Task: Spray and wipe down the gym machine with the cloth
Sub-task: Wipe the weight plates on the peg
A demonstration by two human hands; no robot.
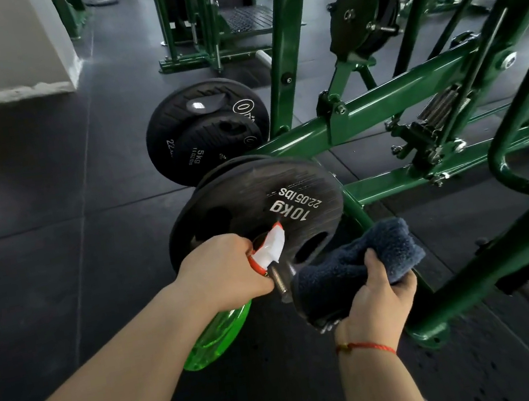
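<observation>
My left hand grips a green spray bottle by its white and red trigger head, whose nozzle points at the black 10 kg weight plate. That plate sits on a metal peg of the green gym machine. My right hand holds a folded dark blue cloth just right of the peg, in front of the plate's lower right edge.
Two more black plates hang on a peg behind the 10 kg one. Green frame bars cross at the right and lower right. Dark rubber floor spreads to the left. A white pillar stands at the far left.
</observation>
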